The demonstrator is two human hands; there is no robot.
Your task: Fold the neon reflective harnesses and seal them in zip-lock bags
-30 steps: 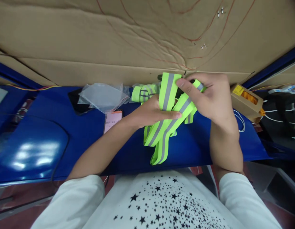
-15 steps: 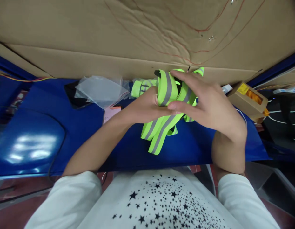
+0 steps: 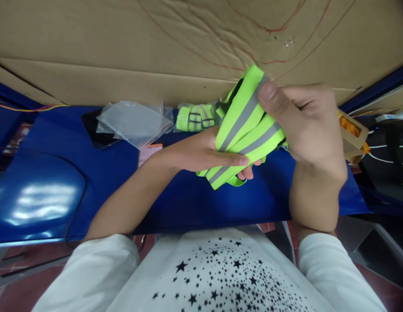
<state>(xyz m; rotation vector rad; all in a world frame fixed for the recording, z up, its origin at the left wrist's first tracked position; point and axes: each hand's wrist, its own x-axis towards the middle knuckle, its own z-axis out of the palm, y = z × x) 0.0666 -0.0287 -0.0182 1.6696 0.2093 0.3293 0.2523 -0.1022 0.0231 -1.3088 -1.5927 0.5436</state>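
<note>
Folded lengths of a neon yellow-green reflective strap (image 3: 242, 123) with a grey stripe are bunched in front of me, above the blue table. My left hand (image 3: 208, 151) wraps round the lower part, its thumb across the front and its fingertips showing beyond the right edge. My right hand (image 3: 302, 117) pinches the upper right part, the thumb on the front face; its other fingers are mostly hidden. A loop of the strap hangs below my left hand. Behind, a bagged neon bundle (image 3: 195, 118) with black buckles lies on the table.
Clear plastic bags (image 3: 132, 123) lie over a dark flat object (image 3: 99, 134) at the back left. A phone with a pink screen (image 3: 149, 151) is near my left forearm. An open cardboard box (image 3: 354, 134) stands at the right. A cardboard wall (image 3: 100, 78) closes off the back.
My right hand has gone from open fingers round the strap to pinching it, slightly further right. The strap's folds are drawn up and to the right, and the hanging ends reach less far down.
</note>
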